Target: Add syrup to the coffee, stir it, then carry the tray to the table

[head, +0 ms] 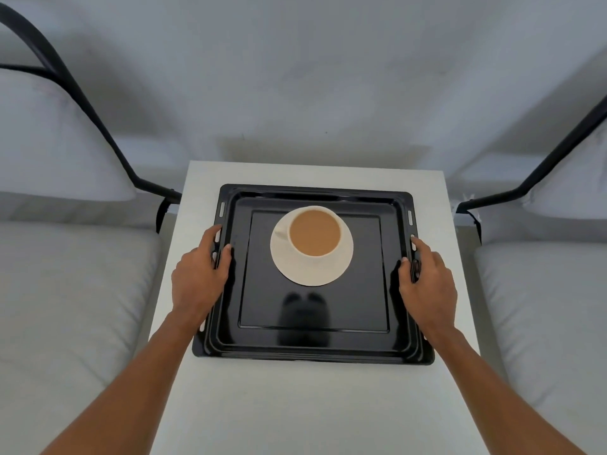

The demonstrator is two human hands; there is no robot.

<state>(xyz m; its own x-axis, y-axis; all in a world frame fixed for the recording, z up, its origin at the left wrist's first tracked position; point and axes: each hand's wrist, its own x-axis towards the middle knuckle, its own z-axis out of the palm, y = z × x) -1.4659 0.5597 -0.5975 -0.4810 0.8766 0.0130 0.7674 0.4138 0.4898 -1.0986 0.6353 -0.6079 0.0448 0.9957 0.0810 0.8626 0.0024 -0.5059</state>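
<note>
Gripping the black tray [313,351] by its side rims, your left hand [200,277] and right hand [428,284] each pinch an edge, fingers [226,254] curled over it. It rests on the white tabletop [295,405], carrying the coffee cup [315,233] on its saucer [308,274].

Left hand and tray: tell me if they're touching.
Touching. The head view shows the left hand wrapped over the tray at its left rim, thumb inside the edge and fingers outside it.
</note>
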